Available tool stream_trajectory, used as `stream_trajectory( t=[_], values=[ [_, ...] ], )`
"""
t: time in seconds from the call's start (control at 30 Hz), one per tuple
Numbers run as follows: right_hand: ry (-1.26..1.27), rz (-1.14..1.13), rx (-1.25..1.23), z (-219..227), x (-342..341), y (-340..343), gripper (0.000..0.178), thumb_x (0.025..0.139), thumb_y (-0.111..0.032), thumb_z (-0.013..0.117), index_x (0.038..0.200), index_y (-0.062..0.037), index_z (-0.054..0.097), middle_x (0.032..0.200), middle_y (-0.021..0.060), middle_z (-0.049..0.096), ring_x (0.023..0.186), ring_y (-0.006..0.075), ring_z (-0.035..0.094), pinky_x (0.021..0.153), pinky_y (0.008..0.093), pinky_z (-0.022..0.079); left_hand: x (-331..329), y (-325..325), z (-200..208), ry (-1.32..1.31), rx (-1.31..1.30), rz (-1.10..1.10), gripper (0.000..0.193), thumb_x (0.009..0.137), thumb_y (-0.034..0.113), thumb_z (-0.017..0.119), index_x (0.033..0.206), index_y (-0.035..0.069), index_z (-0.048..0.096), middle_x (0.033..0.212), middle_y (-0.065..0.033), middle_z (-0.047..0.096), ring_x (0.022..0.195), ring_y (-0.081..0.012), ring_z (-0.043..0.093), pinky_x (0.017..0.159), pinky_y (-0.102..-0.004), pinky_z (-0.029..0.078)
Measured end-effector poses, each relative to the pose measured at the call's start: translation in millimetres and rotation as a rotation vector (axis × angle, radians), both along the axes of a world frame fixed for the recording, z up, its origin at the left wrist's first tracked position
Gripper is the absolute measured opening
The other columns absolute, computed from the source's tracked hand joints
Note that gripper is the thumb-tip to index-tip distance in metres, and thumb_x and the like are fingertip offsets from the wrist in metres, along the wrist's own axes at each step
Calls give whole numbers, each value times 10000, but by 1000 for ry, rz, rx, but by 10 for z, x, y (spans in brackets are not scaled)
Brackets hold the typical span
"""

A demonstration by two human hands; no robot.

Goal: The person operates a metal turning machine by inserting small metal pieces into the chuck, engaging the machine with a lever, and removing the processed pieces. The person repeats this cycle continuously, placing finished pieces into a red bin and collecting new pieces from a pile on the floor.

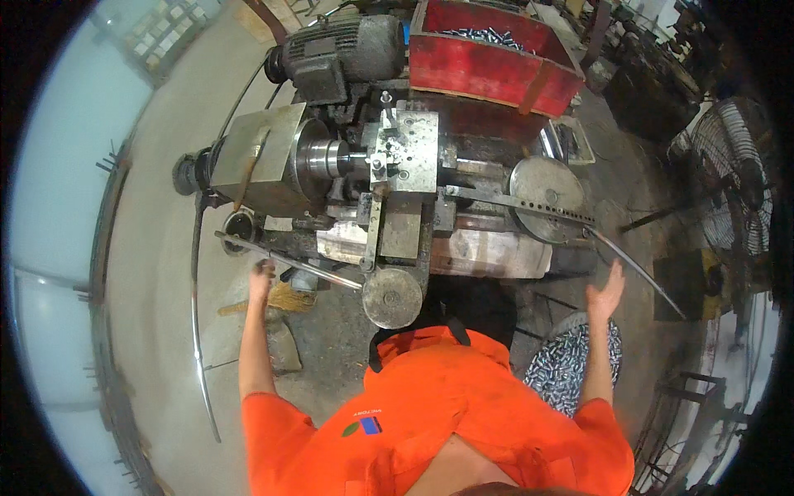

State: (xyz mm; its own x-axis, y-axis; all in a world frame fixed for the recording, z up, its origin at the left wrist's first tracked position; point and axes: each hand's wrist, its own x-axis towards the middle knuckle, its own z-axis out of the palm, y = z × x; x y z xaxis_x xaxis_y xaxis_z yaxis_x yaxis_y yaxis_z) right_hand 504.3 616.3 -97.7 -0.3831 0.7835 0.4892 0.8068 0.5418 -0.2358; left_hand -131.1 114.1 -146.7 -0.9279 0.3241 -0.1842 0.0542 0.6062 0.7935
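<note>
A small lathe-like machine stands before me, with a chuck on its left and a greasy metal tool block in the middle. My left hand is just below a long steel lever, apart from it as far as I can see, fingers loosely stretched. That lever joins a round metal disc near my waist. My right hand is raised with thumb and fingers apart, holding nothing. Beside it a second lever slants away from a larger disc and a drilled flat bar.
Small metal cylinders fill a round container below my right forearm. Behind the machine are a motor and a red bin with more metal pieces. A caged fan stands far right; a straw broom lies near my left hand.
</note>
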Motion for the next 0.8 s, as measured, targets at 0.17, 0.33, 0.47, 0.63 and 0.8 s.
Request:
stream_trajectory(
  t=[0.17,0.33,0.47,0.63,0.8],
  values=[
    [-28,19,-328,-188,-181,-750,614,589,-140,610,1188,-19,542,1171,230,559,1079,386,535,914,399,435,240,397,-225,379,-1012,-509,556,826,567,519,973,45,640,947,-193,656,862,-326,645,746,-440,503],
    [63,30,-515,-94,-339,-910,435,603,-133,595,1013,3,640,996,194,649,946,342,621,853,370,480,728,718,-896,176,-647,286,494,826,513,536,891,36,644,888,-209,656,859,-378,635,758,-467,500],
    [116,65,-608,145,-572,-933,399,603,-117,590,979,-2,657,962,182,658,925,326,632,846,371,485,535,387,-1159,253,-611,-72,522,823,504,542,965,6,609,941,-241,634,902,-411,613,770,-493,485],
    [74,207,-504,455,-734,-669,383,605,-94,583,971,-8,655,931,177,656,871,331,636,798,360,500,257,374,-425,254,-1034,-531,440,805,422,603,1018,38,576,1027,-182,638,942,-326,627,752,-430,505],
    [181,398,-337,1054,-1442,-438,365,606,-105,601,959,-28,656,905,163,652,851,330,627,762,373,500,632,269,-832,332,-584,-150,463,784,334,627,1064,-24,541,935,-230,641,876,-362,633,738,-444,503]
  ],
)
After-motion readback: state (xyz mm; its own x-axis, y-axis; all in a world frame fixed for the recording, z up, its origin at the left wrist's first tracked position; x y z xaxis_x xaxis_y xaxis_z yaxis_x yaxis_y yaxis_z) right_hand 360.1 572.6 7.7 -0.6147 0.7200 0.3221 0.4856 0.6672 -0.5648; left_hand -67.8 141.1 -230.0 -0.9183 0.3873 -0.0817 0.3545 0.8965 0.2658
